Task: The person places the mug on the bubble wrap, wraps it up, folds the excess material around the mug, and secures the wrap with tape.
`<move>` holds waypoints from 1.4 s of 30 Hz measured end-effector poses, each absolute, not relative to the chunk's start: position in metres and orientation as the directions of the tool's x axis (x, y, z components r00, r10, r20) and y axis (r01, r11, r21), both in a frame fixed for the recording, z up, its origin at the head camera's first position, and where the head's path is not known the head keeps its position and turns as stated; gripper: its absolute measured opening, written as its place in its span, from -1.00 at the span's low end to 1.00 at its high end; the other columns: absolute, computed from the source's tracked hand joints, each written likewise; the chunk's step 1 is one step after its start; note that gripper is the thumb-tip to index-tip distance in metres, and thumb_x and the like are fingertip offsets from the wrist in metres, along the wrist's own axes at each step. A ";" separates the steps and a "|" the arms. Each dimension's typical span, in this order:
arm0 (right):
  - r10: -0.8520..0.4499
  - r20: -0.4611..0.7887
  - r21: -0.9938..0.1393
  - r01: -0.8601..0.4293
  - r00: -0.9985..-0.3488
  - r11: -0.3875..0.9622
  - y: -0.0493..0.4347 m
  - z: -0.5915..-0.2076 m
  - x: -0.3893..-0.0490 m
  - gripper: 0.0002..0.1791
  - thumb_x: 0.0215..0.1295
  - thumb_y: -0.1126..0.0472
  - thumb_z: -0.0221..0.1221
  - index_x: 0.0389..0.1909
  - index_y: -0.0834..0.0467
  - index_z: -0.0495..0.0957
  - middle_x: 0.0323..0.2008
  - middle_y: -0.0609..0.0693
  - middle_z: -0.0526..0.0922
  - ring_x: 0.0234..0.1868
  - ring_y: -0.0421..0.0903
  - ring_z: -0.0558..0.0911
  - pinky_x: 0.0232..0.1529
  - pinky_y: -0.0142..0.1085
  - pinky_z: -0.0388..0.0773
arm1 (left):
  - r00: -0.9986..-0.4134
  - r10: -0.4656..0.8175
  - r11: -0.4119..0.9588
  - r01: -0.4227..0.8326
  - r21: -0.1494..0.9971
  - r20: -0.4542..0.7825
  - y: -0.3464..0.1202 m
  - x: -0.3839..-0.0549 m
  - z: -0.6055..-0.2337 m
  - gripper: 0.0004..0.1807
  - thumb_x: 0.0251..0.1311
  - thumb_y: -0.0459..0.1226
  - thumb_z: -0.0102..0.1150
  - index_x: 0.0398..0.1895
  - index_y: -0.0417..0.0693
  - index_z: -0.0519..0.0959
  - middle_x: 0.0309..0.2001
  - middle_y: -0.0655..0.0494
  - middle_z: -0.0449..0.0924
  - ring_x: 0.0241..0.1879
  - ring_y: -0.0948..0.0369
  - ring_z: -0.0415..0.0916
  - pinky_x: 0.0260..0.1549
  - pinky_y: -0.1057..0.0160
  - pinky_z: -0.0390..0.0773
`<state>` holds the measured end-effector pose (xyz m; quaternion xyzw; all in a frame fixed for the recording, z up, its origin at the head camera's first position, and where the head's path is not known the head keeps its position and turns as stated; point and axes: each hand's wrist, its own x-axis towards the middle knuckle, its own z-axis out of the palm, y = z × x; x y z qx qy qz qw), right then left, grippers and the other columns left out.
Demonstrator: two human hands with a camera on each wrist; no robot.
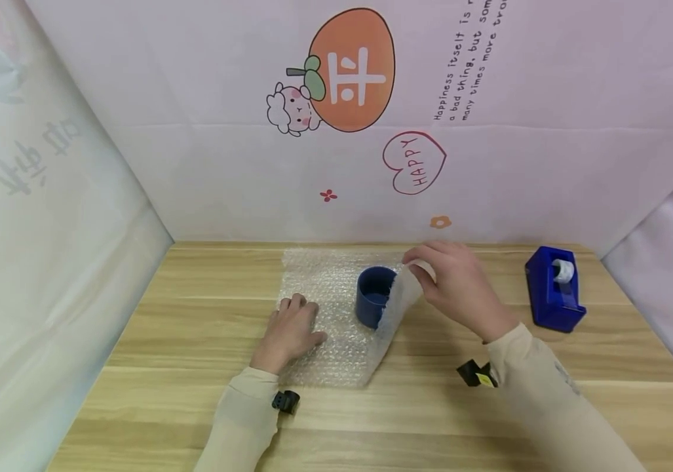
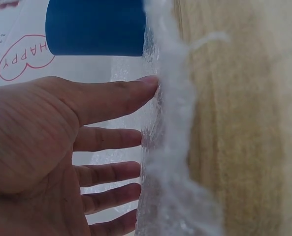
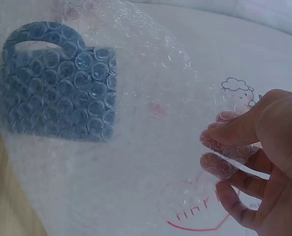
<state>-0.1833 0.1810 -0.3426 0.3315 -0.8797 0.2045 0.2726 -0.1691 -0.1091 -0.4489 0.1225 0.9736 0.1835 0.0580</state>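
Presently, the blue mug [image 1: 367, 309] stands upright, axis vertical, on the bubble wrap [image 1: 327, 368], right of the sheet's middle. The sheet's right edge is raised against the mug's right side and partly covers it. Right hand [image 1: 459, 283] is nearer: its fingers pinch the raised edge at the far corner, so the mug lies to their left and slightly toward the person. Left hand [image 1: 290, 337] rests on the sheet's left part, fingers spread, holding nothing. Tape dispenser [image 1: 542, 303]: on the desk [image 1: 194, 347], well right.
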 end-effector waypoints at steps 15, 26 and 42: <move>-0.565 0.458 -0.208 -0.701 -0.686 0.682 0.133 -0.355 -0.229 -0.82 0.21 0.39 0.38 -0.16 0.19 0.71 -0.18 0.03 0.77 -0.10 0.04 0.69 0.06 -0.02 0.57 | -0.963 0.258 0.906 0.211 0.367 -0.083 -0.108 -0.170 -0.450 -0.43 0.19 -0.03 0.44 0.18 -0.13 0.58 0.22 -0.17 0.42 0.23 -0.17 0.33 0.17 -0.25 0.42; -0.574 0.356 -0.245 -0.666 -0.738 0.704 0.122 -0.377 -0.245 -0.77 0.18 0.41 0.37 -0.13 0.19 0.70 -0.14 0.07 0.76 -0.06 0.10 0.67 0.04 0.06 0.56 | -0.963 0.260 0.905 0.218 0.364 -0.068 -0.108 -0.170 -0.449 -0.43 0.16 -0.03 0.47 0.16 -0.14 0.59 0.18 -0.17 0.45 0.21 -0.19 0.35 0.14 -0.24 0.44; -0.556 0.426 -0.232 -0.680 -0.714 0.695 0.122 -0.388 -0.242 -0.75 0.23 0.38 0.38 -0.07 0.20 0.69 -0.18 0.07 0.64 -0.14 0.05 0.57 -0.10 -0.08 0.59 | -0.969 0.241 0.903 0.202 0.380 -0.059 -0.109 -0.170 -0.451 -0.40 0.14 -0.03 0.49 0.18 -0.13 0.59 0.22 -0.18 0.43 0.21 -0.17 0.34 0.17 -0.23 0.42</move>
